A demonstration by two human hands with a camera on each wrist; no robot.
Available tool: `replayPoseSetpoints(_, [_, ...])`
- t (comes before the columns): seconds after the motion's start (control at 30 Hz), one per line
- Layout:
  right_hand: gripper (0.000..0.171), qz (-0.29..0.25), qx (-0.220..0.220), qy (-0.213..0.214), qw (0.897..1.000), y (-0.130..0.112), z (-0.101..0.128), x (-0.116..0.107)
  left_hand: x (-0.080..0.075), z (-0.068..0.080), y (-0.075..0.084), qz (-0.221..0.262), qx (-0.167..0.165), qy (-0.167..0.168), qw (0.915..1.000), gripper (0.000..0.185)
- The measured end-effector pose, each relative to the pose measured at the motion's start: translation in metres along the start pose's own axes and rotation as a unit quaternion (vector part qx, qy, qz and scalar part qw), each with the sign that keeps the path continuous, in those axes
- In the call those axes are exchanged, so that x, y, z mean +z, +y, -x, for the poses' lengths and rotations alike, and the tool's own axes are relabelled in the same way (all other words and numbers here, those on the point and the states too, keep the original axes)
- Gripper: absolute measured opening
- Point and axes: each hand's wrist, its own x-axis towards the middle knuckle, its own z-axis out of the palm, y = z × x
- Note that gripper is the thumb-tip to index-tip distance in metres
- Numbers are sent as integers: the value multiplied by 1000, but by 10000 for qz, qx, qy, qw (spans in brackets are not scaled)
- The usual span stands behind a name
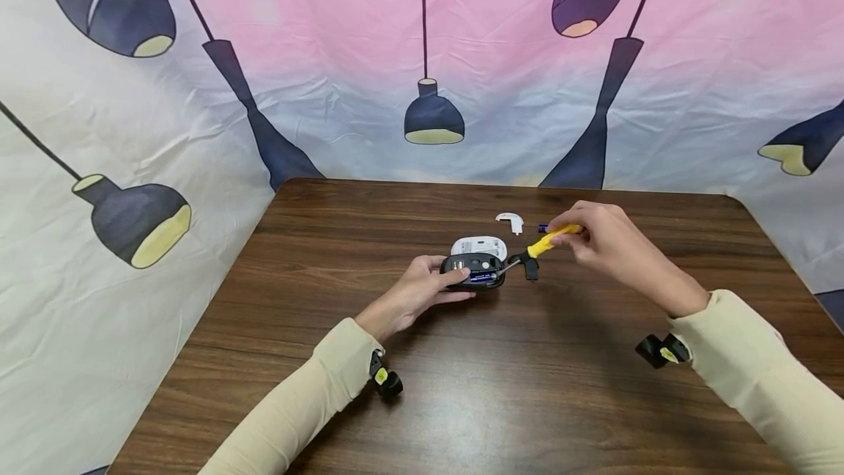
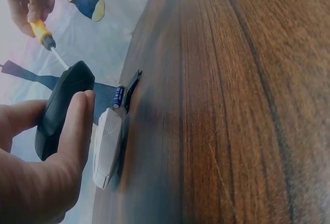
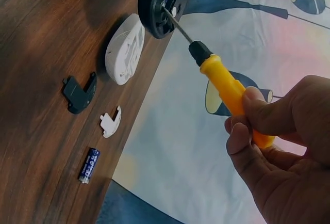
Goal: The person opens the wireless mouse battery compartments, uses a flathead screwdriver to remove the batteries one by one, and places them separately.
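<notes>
Edges first, clock centred on the black mouse [image 1: 476, 263] in the head view: the far rim of the table [image 1: 501, 402] runs across at 12, beyond all the small parts, with the cloth backdrop [image 1: 369, 94] behind it! The side rims lie well apart, out at 9 and 3. Toward 6, a broad sweep of brown wood gives the forearms generous room; the tight quarter is 12 to 3, where the parts sit close.

At 8, the left hand [image 1: 422, 293] grips the black mouse underside up, thumb across it, fingers below, and the left wrist view shows it lifted off the wood! Between 2 and 3, the right hand [image 1: 601, 234] pinches the yellow screwdriver [image 1: 546, 242] by its handle, shaft slanting into the battery bay by one end of the seated battery [image 1: 483, 278]. Does the tip touch that battery? Cannot tell from here.

Now the count! Two mice: the black one, and a white mouse [image 3: 124, 51], underside up on the table at 12. Two covers: the white cover [image 3: 109, 125] at 1, nearest the far rim, and the black cover [image 3: 79, 95] at 3. Two batteries: one in the bay, plus a loose battery [image 3: 89, 165] at 2. One screwdriver, two hands, both occupied!
</notes>
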Motion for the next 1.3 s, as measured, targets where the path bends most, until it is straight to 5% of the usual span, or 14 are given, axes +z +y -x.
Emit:
replayPoseSetpoints(0.43, [12,135,12,-243,9996,-11,-1,0,-1,3,2,-142,-47,39,9999,44])
replayPoseSetpoints(1.3, [15,564,147,-921,9940,29,15,7,-2,3,4,-16,-61,-194,9998,44])
